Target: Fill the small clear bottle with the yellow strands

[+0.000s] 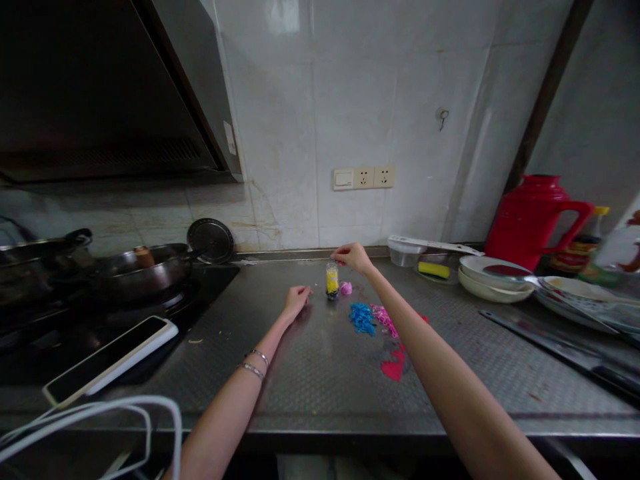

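A small clear bottle (332,280) with yellow contents stands upright on the steel counter (320,373). My right hand (351,256) hovers just above its mouth, fingers pinched on something I cannot make out. My left hand (297,299) rests on the counter left of the bottle, fingers curled together in a pinch. A pink lid-like piece (346,288) lies right of the bottle. A heap of blue bands (361,318) and one of pink bands (384,317) lie nearer me, with red bands (394,367) partly under my right forearm.
A phone (110,360) and white cable (100,420) lie at the left by a stove with a wok (135,270). A red jug (533,220), stacked plates (493,277), a yellow sponge (434,269) and a knife (560,347) sit at the right.
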`<action>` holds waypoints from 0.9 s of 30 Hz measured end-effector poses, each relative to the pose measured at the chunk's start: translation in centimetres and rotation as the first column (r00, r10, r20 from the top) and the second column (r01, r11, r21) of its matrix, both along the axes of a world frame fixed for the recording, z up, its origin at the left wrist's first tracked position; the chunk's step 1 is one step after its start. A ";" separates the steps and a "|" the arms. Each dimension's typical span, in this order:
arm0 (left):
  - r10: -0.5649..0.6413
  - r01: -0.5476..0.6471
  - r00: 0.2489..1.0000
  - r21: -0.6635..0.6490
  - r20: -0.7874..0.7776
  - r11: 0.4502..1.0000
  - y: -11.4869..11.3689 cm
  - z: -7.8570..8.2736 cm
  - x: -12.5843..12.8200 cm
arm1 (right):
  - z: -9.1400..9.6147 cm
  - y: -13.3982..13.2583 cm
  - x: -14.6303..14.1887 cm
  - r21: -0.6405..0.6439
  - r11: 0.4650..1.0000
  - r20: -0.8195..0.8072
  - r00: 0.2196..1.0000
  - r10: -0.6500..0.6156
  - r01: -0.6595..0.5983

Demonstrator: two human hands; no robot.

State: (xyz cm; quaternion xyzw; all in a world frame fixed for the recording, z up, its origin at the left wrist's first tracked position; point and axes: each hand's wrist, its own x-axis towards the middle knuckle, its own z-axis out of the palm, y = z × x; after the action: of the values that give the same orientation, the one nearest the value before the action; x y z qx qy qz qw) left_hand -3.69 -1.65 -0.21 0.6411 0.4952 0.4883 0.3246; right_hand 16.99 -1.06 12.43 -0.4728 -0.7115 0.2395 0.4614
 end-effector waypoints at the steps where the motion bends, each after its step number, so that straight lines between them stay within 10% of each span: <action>1: -0.002 0.002 1.000 -0.002 0.001 1.000 0.0 0.0 0.0 | -0.1 0.1 -0.3 0.003 1.000 0.019 1.000 -0.009 0.009; 18: 0.003 -0.003 1.000 -0.004 -0.019 1.000 0.1 -0.2 -0.2 | -0.5 -0.5 -0.4 0.078 0.995 0.057 0.996 -0.067 0.063; 27: 0.023 -0.018 0.988 0.035 -0.150 0.999 -0.5 0.6 0.5 | -5.1 -2.9 3.6 0.067 0.984 -0.038 0.986 -0.163 0.165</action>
State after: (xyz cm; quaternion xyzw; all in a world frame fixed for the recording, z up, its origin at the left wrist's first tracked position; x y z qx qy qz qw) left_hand -3.23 -2.16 0.37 0.6763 0.5166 0.4501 0.2707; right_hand 20.63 -3.99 7.37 -0.5096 -0.6705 0.1833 0.5071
